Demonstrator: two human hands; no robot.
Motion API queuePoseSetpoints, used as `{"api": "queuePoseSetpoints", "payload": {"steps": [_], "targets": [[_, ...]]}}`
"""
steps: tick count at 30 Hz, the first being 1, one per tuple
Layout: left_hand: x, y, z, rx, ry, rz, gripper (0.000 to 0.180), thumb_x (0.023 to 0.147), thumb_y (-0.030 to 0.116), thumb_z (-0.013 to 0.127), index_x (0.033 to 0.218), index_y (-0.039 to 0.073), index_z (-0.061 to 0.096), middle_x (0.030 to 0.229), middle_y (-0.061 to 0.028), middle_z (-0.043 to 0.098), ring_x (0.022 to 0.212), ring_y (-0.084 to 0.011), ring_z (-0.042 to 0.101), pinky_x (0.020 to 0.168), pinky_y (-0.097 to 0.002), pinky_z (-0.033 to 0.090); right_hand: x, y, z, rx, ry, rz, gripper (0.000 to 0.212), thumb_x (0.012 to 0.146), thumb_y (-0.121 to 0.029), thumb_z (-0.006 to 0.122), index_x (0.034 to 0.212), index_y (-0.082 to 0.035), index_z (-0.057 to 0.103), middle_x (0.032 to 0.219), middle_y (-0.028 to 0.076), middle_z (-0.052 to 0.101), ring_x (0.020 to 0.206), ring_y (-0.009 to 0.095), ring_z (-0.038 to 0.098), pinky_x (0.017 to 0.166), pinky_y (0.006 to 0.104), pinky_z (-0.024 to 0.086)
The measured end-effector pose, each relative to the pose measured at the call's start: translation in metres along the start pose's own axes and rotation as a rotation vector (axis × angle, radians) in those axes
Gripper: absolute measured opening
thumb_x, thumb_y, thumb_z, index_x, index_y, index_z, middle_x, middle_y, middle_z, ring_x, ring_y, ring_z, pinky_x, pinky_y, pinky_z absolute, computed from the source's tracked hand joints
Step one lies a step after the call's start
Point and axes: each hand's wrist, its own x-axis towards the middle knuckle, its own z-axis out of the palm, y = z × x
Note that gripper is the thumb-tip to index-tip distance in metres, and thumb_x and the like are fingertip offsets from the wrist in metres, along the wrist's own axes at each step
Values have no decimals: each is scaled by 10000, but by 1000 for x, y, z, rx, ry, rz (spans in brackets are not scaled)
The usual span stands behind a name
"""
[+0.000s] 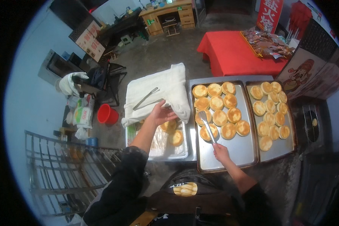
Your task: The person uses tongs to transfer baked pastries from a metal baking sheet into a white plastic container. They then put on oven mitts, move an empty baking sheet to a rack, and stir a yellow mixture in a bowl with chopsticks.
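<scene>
My left hand (162,113) grips the near edge of a white cloth (160,84), which is lifted off the front of a white tray (171,155). Under the raised edge, several golden round flatbreads (176,138) show in that tray; the rest are covered. On top of the cloth lies a pair of metal tongs (144,100). My right hand (221,153) is closed round a second pair of metal tongs (208,128). Their tips reach over the left column of browned flatbreads (219,118) on a metal baking tray (228,150); whether they pinch one, I cannot tell.
A second baking tray (278,145) with more flatbreads stands at the right. Beyond it is a red-covered table (226,52) bearing a yellow-rimmed tray of packages (267,41). Left are a red bucket (108,115), a metal rack (64,165) and a folding chair (111,83).
</scene>
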Motion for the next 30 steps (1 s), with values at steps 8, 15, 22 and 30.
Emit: {"api": "queuePoseSetpoints", "payload": {"steps": [8, 15, 22, 30], "targets": [[9, 67, -5, 86, 110, 31, 781, 992, 559, 512, 1460, -41, 336, 1372, -208, 492, 1399, -373, 424, 1137, -556, 395, -72, -26, 21, 46, -49, -47, 307, 1056, -337, 559, 938, -69, 646, 648, -19, 538, 481, 69, 449, 434, 246, 351], [9, 100, -42, 890, -2, 59, 782, 971, 575, 518, 1584, 136, 308, 1651, -105, 288, 1534, -306, 231, 1216, -605, 110, -163, -87, 134, 81, -282, 202, 360, 1067, -389, 533, 929, -69, 625, 682, -15, 548, 499, 64, 454, 444, 238, 347], [16, 103, -68, 1230, -189, 123, 740, 972, 498, 547, 1587, 136, 355, 1624, -107, 351, 1507, -296, 291, 1210, -537, 210, -82, -89, 280, 89, -248, 336, 501, 1019, -532, 567, 812, -75, 571, 664, 28, 560, 475, 112, 460, 412, 272, 346], [6, 107, -73, 1268, -190, 28, 618, 981, 446, 578, 1521, 161, 482, 1538, -99, 473, 1422, -274, 416, 1137, -444, 364, -169, -82, 200, 160, -371, 506, 542, 1015, -597, 520, 1125, -79, 634, 686, -4, 550, 496, 82, 465, 441, 239, 380]]}}
